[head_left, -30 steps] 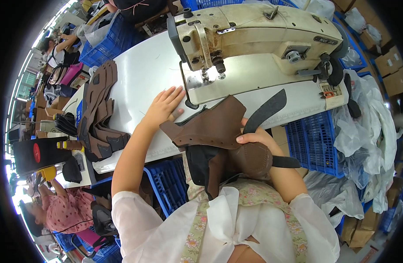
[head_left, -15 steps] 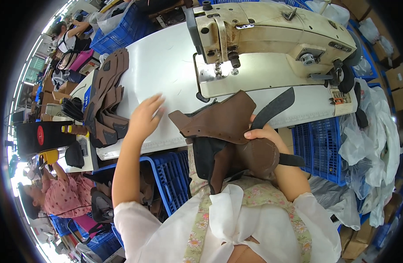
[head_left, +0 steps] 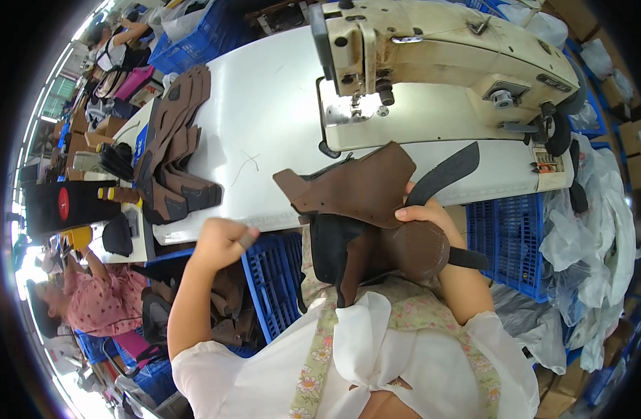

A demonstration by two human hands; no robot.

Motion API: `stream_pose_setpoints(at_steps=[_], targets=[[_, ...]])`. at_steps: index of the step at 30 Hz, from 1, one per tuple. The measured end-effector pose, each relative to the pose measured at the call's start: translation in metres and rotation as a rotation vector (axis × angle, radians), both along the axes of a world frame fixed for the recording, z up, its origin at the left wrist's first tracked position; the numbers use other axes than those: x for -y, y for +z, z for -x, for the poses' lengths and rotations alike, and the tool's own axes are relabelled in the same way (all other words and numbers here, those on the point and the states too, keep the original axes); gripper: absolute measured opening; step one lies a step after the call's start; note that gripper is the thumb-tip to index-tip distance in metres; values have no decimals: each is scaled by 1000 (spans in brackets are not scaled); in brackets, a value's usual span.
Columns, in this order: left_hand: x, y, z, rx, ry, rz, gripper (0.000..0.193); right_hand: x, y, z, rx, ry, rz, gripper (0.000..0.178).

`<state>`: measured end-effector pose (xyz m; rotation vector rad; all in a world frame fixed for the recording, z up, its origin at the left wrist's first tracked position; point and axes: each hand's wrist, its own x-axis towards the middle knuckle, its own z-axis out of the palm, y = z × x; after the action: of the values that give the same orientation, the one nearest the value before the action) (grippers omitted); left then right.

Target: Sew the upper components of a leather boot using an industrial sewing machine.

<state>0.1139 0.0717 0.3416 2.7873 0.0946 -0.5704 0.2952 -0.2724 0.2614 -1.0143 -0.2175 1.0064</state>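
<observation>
My right hand (head_left: 423,218) grips a brown leather piece (head_left: 362,183) along its right edge, thumb on top. The piece has a black lining, a row of small holes, a rounded brown flap and two black straps, one (head_left: 446,171) curving up to the right. It hangs over the table's near edge against my lap. To the left, clear of the leather, my left hand (head_left: 224,244) is curled closed at the near table edge. A greyish patch shows by its fingertips; whether it holds anything is unclear. Loose threads (head_left: 249,164) lie on the white table (head_left: 264,105).
A cream sewing machine (head_left: 432,56) stands at the back right of the table. Stacked brown leather pieces (head_left: 170,146) lie at the left. Blue crates (head_left: 505,237) flank my lap, with plastic bags (head_left: 589,230) at the right. Another person (head_left: 107,297) sits far left.
My left hand has come down from above the table to its near edge, and its spread fingers have curled closed. Crossed threads now show where it was. The right hand keeps its grip.
</observation>
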Motion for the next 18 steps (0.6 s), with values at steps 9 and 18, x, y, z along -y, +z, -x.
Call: stream_pose_setpoints(at_steps=[9, 18], targets=[[-40, -68, -37, 904, 31, -415, 31, -3, -6, -3, 1, 73, 44, 84], [-7, 6, 14, 459, 376, 119, 43, -20, 1, 1, 5, 116, -60, 78]])
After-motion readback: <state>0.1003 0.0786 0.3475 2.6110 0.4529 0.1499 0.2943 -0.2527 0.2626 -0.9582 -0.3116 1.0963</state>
